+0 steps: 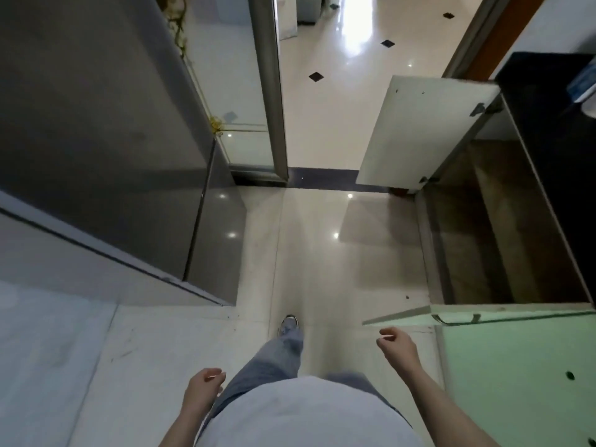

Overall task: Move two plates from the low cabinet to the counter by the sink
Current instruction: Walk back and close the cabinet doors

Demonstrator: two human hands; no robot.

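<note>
1. At the far left stands a tall grey appliance (103, 130), most likely a fridge, with a glass sliding door (245, 91) just beyond it and a glossy tiled floor (322, 246) running into the far room.

2. Near the bottom left, the left hand (201, 393) hangs beside the jeans leg, fingers loosely curled toward the palm and holding nothing.

3. In the middle, one shoe (288, 324) is planted forward on the tiles, as if in mid-step.

4. Right of centre, the right hand (398, 346) is raised near the edge of the closer cabinet door (516, 375); its fingers are bent and slightly apart, with nothing between them.

5. On the right, the low cabinet (503, 233) stands open under a dark counter (561, 150), its farther door (425, 130) swung out over the floor.

6. The plates cannot be seen: the cabinet interior is dim and brown, and no plate shows there or on the counter. The sink is out of view.

7. Judging by the task, plates will be stiff, smooth, fairly heavy when stacked, and breakable. The sound hold would be under the rim on opposite sides with both hands, thumbs on top, lifting level out of the low opening.
</note>
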